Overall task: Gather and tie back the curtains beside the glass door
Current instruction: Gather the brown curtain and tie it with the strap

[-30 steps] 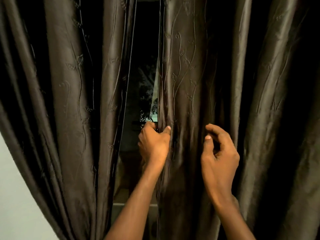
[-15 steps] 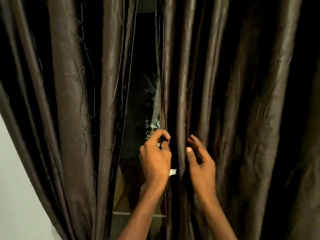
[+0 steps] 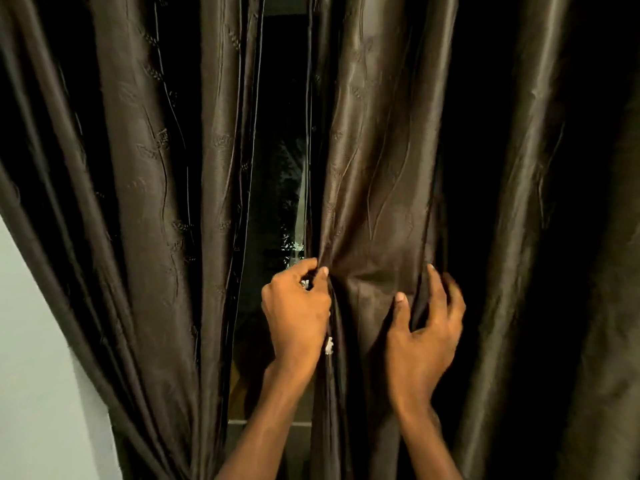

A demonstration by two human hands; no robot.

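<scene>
Brown right curtain [image 3: 377,174] (satiny) gripped by both hands.

right hand [image 3: 424,344]: fingers [image 3: 437,289] motion-blurred, outline smeared; tips tucked behind fold of right curtain [image 3: 381,188], grip on cloth not resolvable.
left hand [image 3: 298,313]: fingertips curled around curtain edge, hidden.
small white object [image 3: 328,349] beside left wrist: too small to identify.
both forearms cut off by bottom edge.
left curtain [image 3: 149,202], right curtain: tops, hems out of frame.
glass door [image 3: 282,188]: only narrow dark strip visible in gap; rest covered.
right-side folds lost in shadow.
</scene>
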